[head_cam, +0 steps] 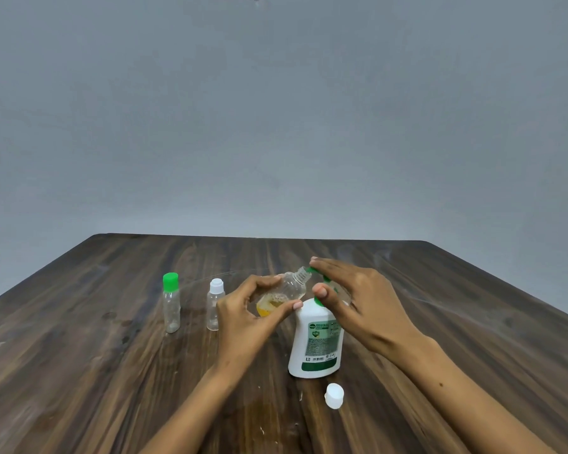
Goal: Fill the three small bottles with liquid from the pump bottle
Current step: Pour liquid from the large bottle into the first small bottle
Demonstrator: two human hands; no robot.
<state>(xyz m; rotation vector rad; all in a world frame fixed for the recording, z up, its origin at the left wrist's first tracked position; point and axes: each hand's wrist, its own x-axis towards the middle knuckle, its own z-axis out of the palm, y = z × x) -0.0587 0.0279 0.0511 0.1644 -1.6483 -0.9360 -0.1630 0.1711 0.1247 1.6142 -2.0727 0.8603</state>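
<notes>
Left hand [243, 309] grips open small bottle [284, 294], tilted, neck at pump nozzle; bit of yellow liquid inside. Right hand [351, 296] presses pump bottle [317, 342] head, fingers flat. Beyond left grip: green-capped bottle [171, 303], white-capped bottle [215, 304], both capped, seemingly empty. First fill barely begun.

Two capped small bottles [171, 303] [215, 305] stand upright side by side on the bench [79, 371], left of centre. Right of them the left hand [243, 319] holds an uncapped small bottle [287, 291] tilted, its neck toward the pump head. The pump bottle [317, 342] stands just right of it — the right hand [361, 299] on its pump. A loose cap [334, 395] lies on the bench in front of the pump bottle.
</notes>
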